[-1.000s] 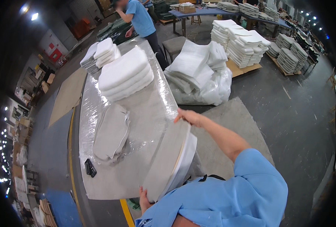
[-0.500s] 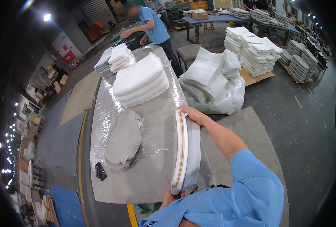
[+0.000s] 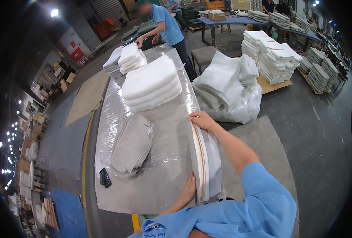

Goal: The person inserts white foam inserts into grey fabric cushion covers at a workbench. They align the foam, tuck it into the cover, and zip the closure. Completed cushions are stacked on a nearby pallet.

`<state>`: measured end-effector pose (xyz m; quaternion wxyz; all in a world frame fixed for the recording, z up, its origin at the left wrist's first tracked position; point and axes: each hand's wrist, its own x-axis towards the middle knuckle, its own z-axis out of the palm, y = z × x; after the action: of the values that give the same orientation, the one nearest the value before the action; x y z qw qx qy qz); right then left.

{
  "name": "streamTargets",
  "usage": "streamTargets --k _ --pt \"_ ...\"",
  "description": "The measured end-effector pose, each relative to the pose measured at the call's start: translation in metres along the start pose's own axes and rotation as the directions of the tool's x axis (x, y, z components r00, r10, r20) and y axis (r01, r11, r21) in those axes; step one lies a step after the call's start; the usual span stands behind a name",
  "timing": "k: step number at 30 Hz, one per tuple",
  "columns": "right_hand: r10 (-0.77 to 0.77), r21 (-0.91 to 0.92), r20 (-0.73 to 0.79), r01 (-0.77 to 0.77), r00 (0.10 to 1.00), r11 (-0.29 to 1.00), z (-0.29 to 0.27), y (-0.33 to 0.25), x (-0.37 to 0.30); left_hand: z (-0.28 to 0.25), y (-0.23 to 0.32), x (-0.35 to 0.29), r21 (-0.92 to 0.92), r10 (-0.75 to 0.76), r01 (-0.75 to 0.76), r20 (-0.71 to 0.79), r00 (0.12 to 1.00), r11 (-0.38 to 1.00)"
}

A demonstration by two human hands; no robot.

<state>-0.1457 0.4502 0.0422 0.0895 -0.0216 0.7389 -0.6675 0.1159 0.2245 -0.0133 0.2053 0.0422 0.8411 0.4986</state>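
Note:
A long cushion in a grey and white cover (image 3: 213, 174) stands on edge along the table's right side, with a tan zipper (image 3: 201, 152) running down its upward face between white strips. At the far end of the zipper, my right hand (image 3: 201, 120) pinches the cover with fingertips closed. My left hand (image 3: 188, 190) lies flat against the cushion's left side near its near end, fingers stretched out. To the left, a folded grey cover (image 3: 130, 146) lies on the plastic-wrapped table (image 3: 164, 182).
Thick white padding (image 3: 152, 85) is stacked farther up the table, near smaller white pads (image 3: 130, 57). A small black object (image 3: 104, 178) lies at the left edge. A bag of white padding (image 3: 227, 87) sits right of the table. A co-worker (image 3: 168, 29) stands at the far end.
My left hand has moved from under the cushion's near end up to its left side. The cushion has shifted slightly right in view, and my right hand still grips the far end.

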Motion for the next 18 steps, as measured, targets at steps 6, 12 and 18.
streamTargets --k 6,12,18 --pt "0.037 0.010 -0.118 -0.036 0.992 0.999 -0.038 0.026 0.011 -0.008 0.113 0.134 -0.108 0.312 -0.315 -0.044 0.949 0.943" --pt "0.133 0.164 -0.051 -0.124 0.990 0.979 -0.002 0.001 0.027 -0.049 0.104 0.240 -0.240 -0.015 -0.084 -0.384 0.923 0.967" --pt "-0.001 -0.285 0.077 0.023 0.997 0.958 0.001 -0.009 0.035 -0.062 0.082 0.267 -0.477 -0.191 -0.038 -0.423 0.886 0.878"
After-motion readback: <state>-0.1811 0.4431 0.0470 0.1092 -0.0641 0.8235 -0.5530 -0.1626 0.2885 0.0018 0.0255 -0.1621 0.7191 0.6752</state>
